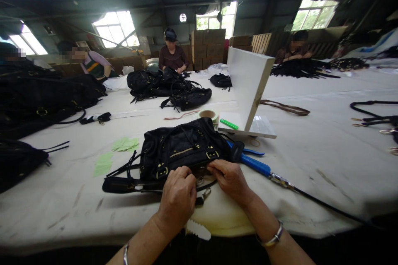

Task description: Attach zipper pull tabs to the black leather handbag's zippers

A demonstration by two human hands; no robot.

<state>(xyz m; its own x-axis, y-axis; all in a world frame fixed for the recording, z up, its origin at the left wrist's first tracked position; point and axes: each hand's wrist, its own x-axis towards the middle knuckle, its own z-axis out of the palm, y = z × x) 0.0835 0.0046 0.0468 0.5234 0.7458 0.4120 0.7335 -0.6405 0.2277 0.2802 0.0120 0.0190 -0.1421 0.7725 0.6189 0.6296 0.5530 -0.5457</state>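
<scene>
The left hand (178, 193) has its grip closed, the fingers curled down over the near edge of the black handbag (183, 136); which part they pinch is hidden behind the knuckles. The right hand (230, 179) also has its grip closed, thumb and fingers pinching the rim of the bag's opening at its right end. A bracelet circles each wrist.

The black handbag rests on the table (311, 145) directly in front of the person, its opening turned toward the hands. A brass zip (185, 151) crosses its upper face, with buckles below. A metal clasp (206, 193) lies between the hands, and a white notched piece (199, 230) shows below the left hand, perhaps a plastic tag.

Just right of the bag lies a blue-handled tool (255, 165) with a black hose (326, 203) running off to the right. Behind the bag stand a tape roll (208, 114) and a white L-shaped stand (248, 87), with a bright green plastic item (229, 124) on the stand's base. Pale green slips (124, 144) lie to the bag's left.

Farther back, more black bags (168, 85) are heaped on the table, a brown strap (286, 107) lies beyond the stand, and black straps (301, 68) are bunched near the far edge. Co-workers sit or stand along the far and left sides, and cardboard boxes (207, 47) are stacked behind them, below the windows (116, 29).
</scene>
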